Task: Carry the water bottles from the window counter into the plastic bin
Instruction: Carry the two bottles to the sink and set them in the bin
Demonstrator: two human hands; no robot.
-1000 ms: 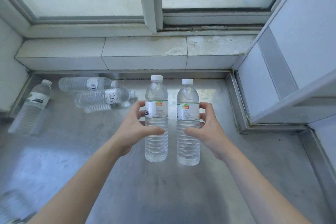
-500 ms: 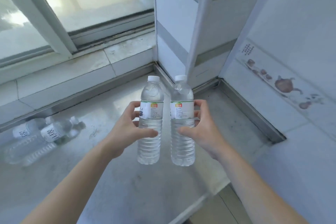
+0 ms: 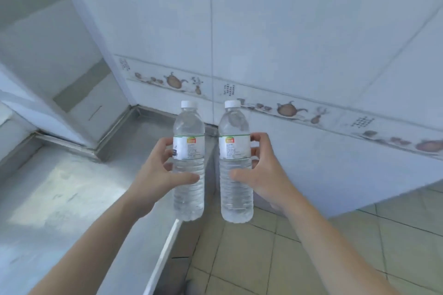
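Soft cool daylight, perhaps from the left, bright patch on counter (image 3: 60, 187), slight blur, wide-angle bending at edges

- The left bottle (image 3: 189, 163) is clear, with a white cap and a white label that has a thin green line and a small orange and green mark on top.
- The right bottle (image 3: 236, 165) looks the same: clear, white cap, white label.
- The counter (image 3: 60, 199) is shiny grey metal.
- The wall (image 3: 299, 31) is pale white tile, with a band of brown teapots and little brown pots (image 3: 291, 109).
- The floor (image 3: 311, 246) has beige-green square tiles with dark lines.
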